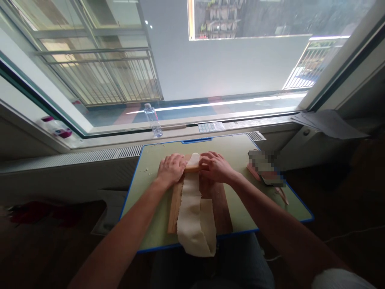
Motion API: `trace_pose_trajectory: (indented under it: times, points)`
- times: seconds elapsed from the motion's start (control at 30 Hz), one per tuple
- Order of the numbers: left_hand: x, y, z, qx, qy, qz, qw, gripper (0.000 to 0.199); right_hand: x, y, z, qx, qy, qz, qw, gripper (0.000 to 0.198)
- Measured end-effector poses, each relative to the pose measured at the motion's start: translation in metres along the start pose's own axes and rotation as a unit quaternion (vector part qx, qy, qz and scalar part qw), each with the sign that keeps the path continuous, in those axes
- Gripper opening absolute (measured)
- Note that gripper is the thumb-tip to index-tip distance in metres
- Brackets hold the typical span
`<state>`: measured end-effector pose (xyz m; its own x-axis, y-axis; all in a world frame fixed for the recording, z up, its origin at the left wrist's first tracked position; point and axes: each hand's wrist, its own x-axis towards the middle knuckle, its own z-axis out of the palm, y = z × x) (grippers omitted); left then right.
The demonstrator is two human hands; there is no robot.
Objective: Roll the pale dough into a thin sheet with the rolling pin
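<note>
A long pale strip of dough (190,216) lies lengthwise on a wooden board (221,208). Its near end hangs in a fold over the table's front edge. Across the dough's far part runs a short wooden rolling pin (191,169), only its middle showing between my hands. My left hand (173,167) is curled over the pin's left end, palm down. At the right end, my right hand (215,166) holds it with bent fingers. Both ends of the pin are hidden under the hands. A narrower tip of dough shows beyond it.
The board rests on a light green folding table (240,156) with blue edges. A blurred-out object (266,168) lies on its right side. On the windowsill stand a clear plastic bottle (153,120) and a blister pack (211,127). Dough crumbs (146,170) dot the table's left.
</note>
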<state>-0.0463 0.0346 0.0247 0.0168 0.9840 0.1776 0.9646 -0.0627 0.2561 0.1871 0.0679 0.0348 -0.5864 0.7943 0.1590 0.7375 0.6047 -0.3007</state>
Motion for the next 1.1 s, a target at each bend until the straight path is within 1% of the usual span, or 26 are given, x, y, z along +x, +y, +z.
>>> trace_pose_trajectory:
  times: [0.03, 0.13, 0.23, 0.3, 0.37, 0.63, 0.77, 0.9, 1.1]
  points:
    - [-0.005, 0.002, 0.002, 0.018, -0.008, -0.003, 1.0, 0.045, 0.002, -0.001, 0.001, -0.001, -0.005, 0.013, 1.0, 0.031]
    - [-0.01, 0.004, 0.006, 0.045, -0.012, -0.005, 0.999, 0.05, 0.007, -0.004, 0.006, -0.02, -0.014, 0.08, 0.997, 0.045]
    - [-0.005, 0.004, 0.007, 0.058, -0.007, -0.011, 0.998, 0.051, 0.013, -0.005, 0.016, -0.067, 0.02, 0.124, 0.99, 0.053]
    - [0.004, 0.002, 0.008, 0.058, -0.004, -0.015, 0.998, 0.051, 0.02, -0.004, 0.021, -0.085, 0.049, 0.135, 0.986, 0.058]
    - [0.015, 0.0, 0.009, 0.05, -0.011, -0.015, 0.999, 0.052, 0.029, 0.0, 0.024, -0.086, 0.06, 0.146, 0.984, 0.063]
    - [0.067, -0.016, 0.014, 0.027, -0.071, -0.019, 0.997, 0.057, 0.067, 0.018, 0.022, -0.024, 0.036, 0.191, 0.981, 0.075]
    - [0.079, -0.018, 0.013, 0.018, -0.086, -0.029, 0.996, 0.06, 0.076, 0.022, 0.02, -0.012, 0.026, 0.21, 0.977, 0.074]
    - [0.071, -0.014, 0.01, 0.023, -0.072, -0.026, 0.997, 0.059, 0.065, 0.016, 0.021, -0.021, 0.034, 0.21, 0.977, 0.071]
    - [0.039, -0.007, 0.011, 0.05, -0.015, -0.016, 0.999, 0.056, 0.028, -0.008, 0.027, -0.084, 0.064, 0.2, 0.974, 0.066]
